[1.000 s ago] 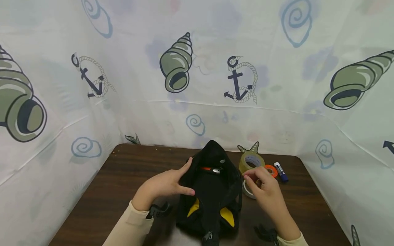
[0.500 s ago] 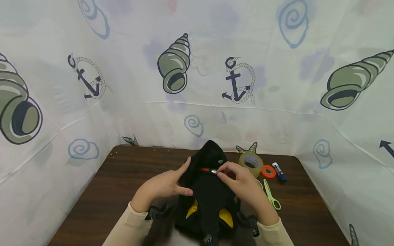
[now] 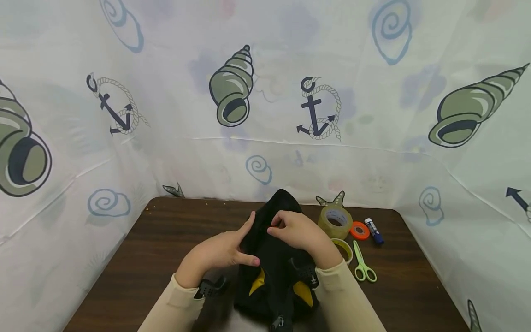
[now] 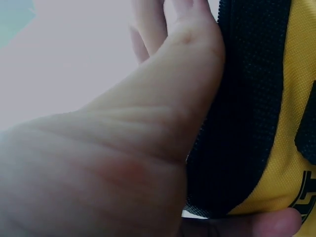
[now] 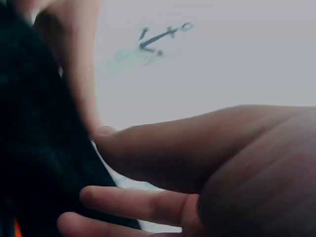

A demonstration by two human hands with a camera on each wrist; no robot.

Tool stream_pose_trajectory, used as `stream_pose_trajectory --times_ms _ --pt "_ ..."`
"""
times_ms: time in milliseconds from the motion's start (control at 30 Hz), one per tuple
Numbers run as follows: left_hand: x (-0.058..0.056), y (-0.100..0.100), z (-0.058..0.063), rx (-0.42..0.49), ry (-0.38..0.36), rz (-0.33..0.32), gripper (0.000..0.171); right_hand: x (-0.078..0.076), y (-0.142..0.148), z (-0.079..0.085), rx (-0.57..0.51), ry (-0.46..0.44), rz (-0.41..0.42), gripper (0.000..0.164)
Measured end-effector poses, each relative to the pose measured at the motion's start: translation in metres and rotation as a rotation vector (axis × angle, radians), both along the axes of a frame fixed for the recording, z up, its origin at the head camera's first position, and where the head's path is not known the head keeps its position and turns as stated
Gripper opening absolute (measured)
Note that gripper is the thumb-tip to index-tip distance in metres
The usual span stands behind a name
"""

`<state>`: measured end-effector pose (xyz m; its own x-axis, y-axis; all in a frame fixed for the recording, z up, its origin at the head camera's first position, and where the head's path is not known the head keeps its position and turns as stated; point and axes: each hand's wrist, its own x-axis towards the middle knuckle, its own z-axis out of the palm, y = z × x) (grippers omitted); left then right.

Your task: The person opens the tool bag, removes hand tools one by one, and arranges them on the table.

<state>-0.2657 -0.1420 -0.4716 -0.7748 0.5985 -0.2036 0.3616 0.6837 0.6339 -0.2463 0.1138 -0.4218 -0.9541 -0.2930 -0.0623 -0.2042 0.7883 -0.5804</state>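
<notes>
A black zippered bag (image 3: 265, 258) with yellow patches stands on the table, its top flap raised. My left hand (image 3: 220, 251) grips its left side, thumb across the front and index finger stretched along the edge. In the left wrist view the thumb (image 4: 279, 224) lies on a yellow panel. My right hand (image 3: 300, 233) reaches over the bag's opening to its left rim. In the right wrist view its thumb (image 5: 143, 148) and fingers pinch the zippered edge (image 5: 74, 123). A bit of something orange (image 5: 18, 228) shows inside; the right hand hides the rest of the opening.
Right of the bag lie a wide roll of packing tape (image 3: 335, 221), a narrower tape roll (image 3: 347, 251), an orange ring-shaped roll (image 3: 359, 230), a glue stick (image 3: 374, 231) and green scissors (image 3: 363, 266). A printed cloth (image 3: 269, 161) hangs around the brown table (image 3: 166, 258).
My right hand has moved left from beside the tape rolls, across the bag's opening to its left rim, uncovering the scissors. The left hand keeps its grip.
</notes>
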Motion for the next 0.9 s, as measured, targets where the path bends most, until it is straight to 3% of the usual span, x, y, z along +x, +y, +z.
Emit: stream_pose_trajectory --times_ms 267,433,667,900 --pt "0.001 -0.003 -0.002 -0.008 0.0 -0.005 0.129 -0.033 -0.012 -0.043 0.149 -0.139 -0.027 0.052" --pt "-0.001 -0.003 -0.002 -0.035 0.016 0.009 0.129 -0.047 -0.009 -0.063 0.189 -0.161 -0.083 0.062" --pt "-0.002 -0.004 -0.001 -0.047 0.001 0.032 0.132 -0.056 -0.008 -0.081 0.155 -0.182 -0.092 0.062" --pt "-0.002 -0.004 -0.001 -0.051 -0.006 0.034 0.131 -0.062 -0.006 -0.094 0.235 -0.171 -0.063 0.053"
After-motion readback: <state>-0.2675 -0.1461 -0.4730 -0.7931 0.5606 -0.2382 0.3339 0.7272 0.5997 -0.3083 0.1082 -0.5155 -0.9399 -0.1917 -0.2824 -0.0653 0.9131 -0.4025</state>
